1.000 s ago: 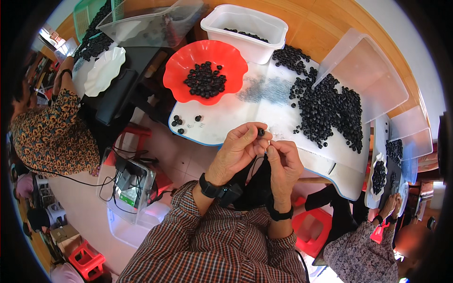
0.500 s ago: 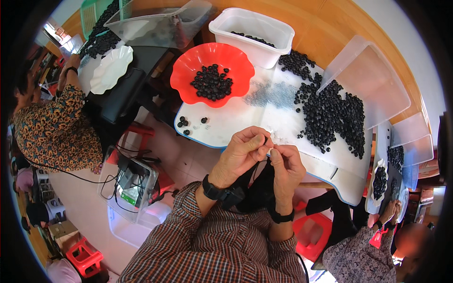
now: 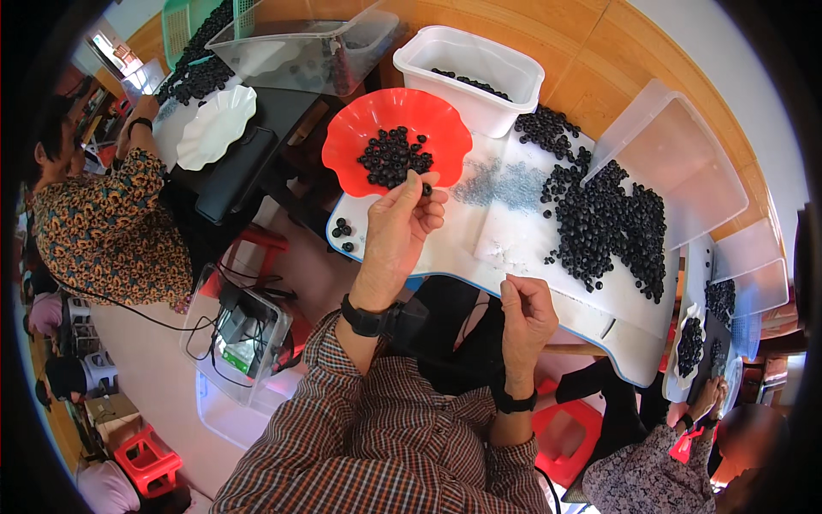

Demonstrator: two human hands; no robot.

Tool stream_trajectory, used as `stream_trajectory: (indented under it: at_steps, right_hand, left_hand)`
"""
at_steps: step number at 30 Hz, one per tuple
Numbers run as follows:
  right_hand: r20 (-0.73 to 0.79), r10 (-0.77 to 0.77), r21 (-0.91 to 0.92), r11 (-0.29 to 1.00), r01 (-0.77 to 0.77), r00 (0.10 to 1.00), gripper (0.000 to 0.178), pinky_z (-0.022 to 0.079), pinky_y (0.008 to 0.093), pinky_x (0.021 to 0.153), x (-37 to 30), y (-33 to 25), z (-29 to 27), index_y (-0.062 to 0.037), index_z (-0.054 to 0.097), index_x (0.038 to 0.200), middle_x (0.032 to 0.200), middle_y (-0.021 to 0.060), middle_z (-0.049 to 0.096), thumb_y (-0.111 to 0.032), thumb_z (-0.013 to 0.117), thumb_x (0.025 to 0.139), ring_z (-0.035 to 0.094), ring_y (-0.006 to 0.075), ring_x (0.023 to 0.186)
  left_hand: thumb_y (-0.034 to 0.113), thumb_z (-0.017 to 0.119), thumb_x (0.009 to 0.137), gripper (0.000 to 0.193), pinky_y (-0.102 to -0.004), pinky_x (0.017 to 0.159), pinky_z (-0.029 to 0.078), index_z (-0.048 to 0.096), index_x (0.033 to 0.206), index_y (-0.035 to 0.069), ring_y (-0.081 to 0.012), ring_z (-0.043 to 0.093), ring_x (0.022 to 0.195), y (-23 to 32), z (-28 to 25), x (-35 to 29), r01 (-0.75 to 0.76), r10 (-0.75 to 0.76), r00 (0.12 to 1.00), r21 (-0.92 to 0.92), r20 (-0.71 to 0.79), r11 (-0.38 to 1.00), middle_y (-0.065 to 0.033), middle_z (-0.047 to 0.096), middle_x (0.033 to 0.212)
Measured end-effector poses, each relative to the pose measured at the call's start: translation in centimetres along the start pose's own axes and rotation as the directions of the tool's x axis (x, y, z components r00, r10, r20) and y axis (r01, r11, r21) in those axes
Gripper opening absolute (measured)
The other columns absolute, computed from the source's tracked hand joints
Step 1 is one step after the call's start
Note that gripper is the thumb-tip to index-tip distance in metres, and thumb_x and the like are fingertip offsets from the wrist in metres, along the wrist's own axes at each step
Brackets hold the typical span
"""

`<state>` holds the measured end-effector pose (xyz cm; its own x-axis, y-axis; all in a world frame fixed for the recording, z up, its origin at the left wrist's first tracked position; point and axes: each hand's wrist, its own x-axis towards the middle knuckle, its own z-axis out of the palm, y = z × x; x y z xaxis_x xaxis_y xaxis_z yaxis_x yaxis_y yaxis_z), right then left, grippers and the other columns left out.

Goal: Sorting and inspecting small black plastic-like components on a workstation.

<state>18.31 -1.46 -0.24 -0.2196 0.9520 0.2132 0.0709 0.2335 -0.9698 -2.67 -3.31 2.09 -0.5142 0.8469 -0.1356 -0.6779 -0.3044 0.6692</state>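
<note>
My left hand (image 3: 396,240) is raised at the near rim of a red bowl (image 3: 342,163) with a wavy edge. Between its thumb and fingers it pinches a small round black piece (image 3: 426,189). A pile of similar black pieces (image 3: 392,156) lies in that bowl. By the table's near edge, my right hand (image 3: 526,321) is closed, thumb against forefinger; what it grips, if anything, is too small to make out. Many small silvery bits (image 3: 505,184) are scattered over the white table (image 3: 462,248), with a big heap of black pieces (image 3: 604,218) to their right.
Behind the bowl stands a white tub (image 3: 467,47) partly filled with black pieces. A clear plastic bin (image 3: 676,163) leans at the right. Several black pieces (image 3: 342,230) lie at the table's left end. Other people work at tables on both sides; a red stool (image 3: 569,433) stands below.
My left hand has moved away from my right, up and left to the red bowl, carrying the small black piece. My right hand has dropped slightly and stays closed. The whole view has shifted a little.
</note>
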Motion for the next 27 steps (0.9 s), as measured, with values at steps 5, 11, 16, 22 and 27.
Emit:
stream_trajectory:
  at_steps: [5, 11, 16, 22, 27]
  right_hand:
    - [-0.023, -0.048, -0.061, 0.997, 0.047, 0.999, 0.006, 0.044, 0.0197, 0.063, 0.3, 0.3, -0.5, 0.0018, 0.064, 0.089, 0.084, 0.0021, 0.058, 0.0, 0.068, 0.085, 0.053, 0.0065, 0.07]
    - [-0.043, -0.003, -0.053, 0.999, 0.0, 0.999, 0.006, 0.044, 0.0199, 0.063, 0.5, 1.1, -0.5, 0.0016, 0.065, 0.089, 0.083, 0.0019, 0.059, 0.0, 0.068, 0.085, 0.053, 0.0066, 0.07]
    - [-0.049, -0.04, -0.103, 0.994, 0.035, 0.998, 0.006, 0.044, 0.0202, 0.062, 0.8, 1.8, -0.4, 0.0011, 0.065, 0.088, 0.081, 0.0017, 0.059, -0.001, 0.069, 0.085, 0.053, 0.0063, 0.068]
    - [-0.063, -0.056, -0.134, 0.99, 0.048, 0.996, 0.006, 0.044, 0.0205, 0.061, 0.7, 2.8, -0.9, 0.0007, 0.065, 0.089, 0.079, 0.0018, 0.059, -0.001, 0.069, 0.084, 0.052, 0.0063, 0.066]
    - [-0.078, -0.041, -0.112, 0.993, 0.032, 0.996, 0.007, 0.043, 0.0207, 0.06, 0.8, 3.3, -0.8, 0.001, 0.065, 0.089, 0.079, 0.0016, 0.058, -0.001, 0.069, 0.084, 0.051, 0.0062, 0.065]
  left_hand:
    - [0.03, 0.052, 0.099, 0.037, -0.0277, 0.071, 0.055, 0.058, 0.108, -0.006, -0.0169, 0.064, 0.075, 0.6, -0.1, 1.7, -0.058, 0.053, 0.992, -0.044, -0.112, 0.997, -0.0155, 0.066, 0.09]
    - [0.018, 0.055, 0.097, 0.027, -0.0301, 0.069, 0.055, 0.058, 0.108, -0.007, -0.017, 0.065, 0.077, -1.5, -0.1, 1.4, -0.19, 0.207, 0.976, 0.203, -0.067, 0.961, -0.0123, 0.067, 0.095]
    - [0.011, 0.06, 0.09, 0.017, -0.0319, 0.064, 0.052, 0.066, 0.104, 0.002, -0.02, 0.062, 0.071, -6.5, 0.5, 0.5, -0.308, 0.211, 0.951, 0.757, 0.226, 0.577, -0.0096, 0.064, 0.087]
    - [0.006, 0.063, 0.084, 0.018, -0.0396, 0.063, 0.049, 0.068, 0.101, 0.006, -0.0308, 0.059, 0.073, -9.6, 1.0, 0.7, -0.51, 0.207, 0.847, 0.858, 0.489, 0.06, -0.0128, 0.056, 0.085]
    - [0.009, 0.057, 0.085, 0.011, -0.0423, 0.064, 0.049, 0.064, 0.092, 0.003, -0.0337, 0.059, 0.08, -9.3, 1.3, 0.9, -0.503, 0.112, 0.857, 0.863, 0.504, -0.036, -0.0154, 0.053, 0.09]
